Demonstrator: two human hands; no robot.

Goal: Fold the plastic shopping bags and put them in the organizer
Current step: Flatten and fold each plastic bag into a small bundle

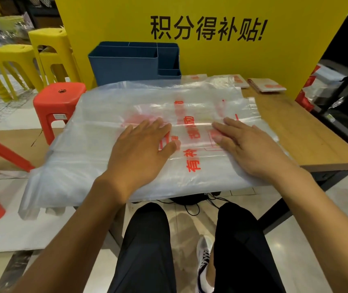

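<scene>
Translucent plastic shopping bag with red print (pixel 109 132) lies spread flat over the wooden table (pixel 308 136), its left side hanging past the edge. I have my left hand (pixel 141 149) and right hand (pixel 247 146) pressed flat on it, fingers straight. The blue compartmented plastic organizer (pixel 126 64) stands at the far edge, folded bags (pixel 267 85) to its right.

The yellow board (pixel 221 51) behind the table is showing large black characters reading 积分得补贴! The translucent plastic bag (pixel 97 144) is carrying red print running sideways; 有补 is reading clearly near its front edge, while the remaining red characters further along are lying too blurred or covered to make out.
</scene>
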